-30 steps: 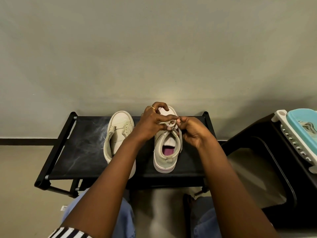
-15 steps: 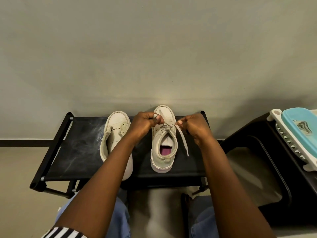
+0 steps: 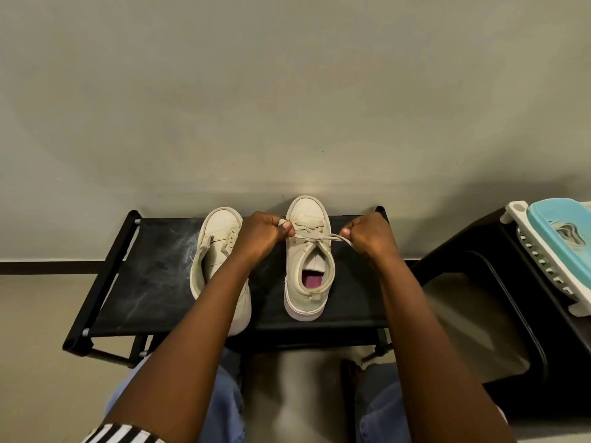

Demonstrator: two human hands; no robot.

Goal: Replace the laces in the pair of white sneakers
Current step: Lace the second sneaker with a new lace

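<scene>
**Lace [image 3: 332,236] pulled tight across the laced sneaker [image 3: 302,266] on a black fabric rack [image 3: 144,282].**

The hands, which met over the tongue a second ago, have drawn further apart. The lace end that hung loose half a second back now runs taut from the knot. The left hand [image 3: 260,235] and the right hand [image 3: 371,235], fingers curled, each pinch one end of the lace. The shoe stands upright near the rack's right half, its toe at the back rail by the wall [image 3: 287,107] and its heel just short of the front rail. Bare fabric lies open on both sides of it. It is cream-white with a pink insole. The second sneaker [image 3: 220,225] lies unlaced just beside it, partly under the left forearm. A teal basket [image 3: 559,219] sits well apart at right.
</scene>
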